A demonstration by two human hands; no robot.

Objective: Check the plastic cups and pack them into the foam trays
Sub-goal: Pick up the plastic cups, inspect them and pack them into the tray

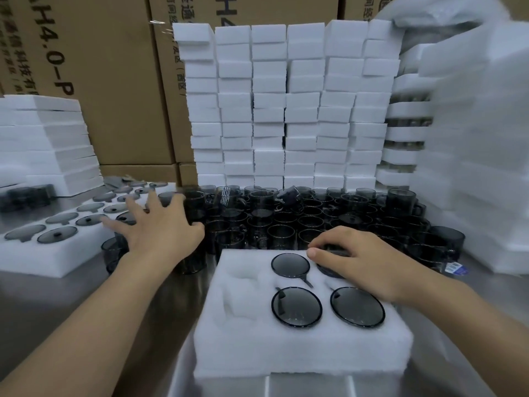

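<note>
A white foam tray [300,351] lies in front of me with three dark smoked plastic cups seated in its holes, among them one at back middle [290,264] and two at the front [296,307] [357,307]. Its two left holes [243,290] stand bare. My right hand [352,256] rests over a fourth cup [329,269] in the back right hole, fingers curled on its top. My left hand [160,224] reaches out, fingers spread, over the left edge of a crowd of loose dark cups [286,222]; it holds nothing.
A second foam tray [37,259] filled with several cups lies at left. Behind the loose cups rise columns of stacked white foam blocks [286,104], more foam stacks at left [45,138] and right [472,167], and cardboard boxes [108,67]. The table is metal [86,296].
</note>
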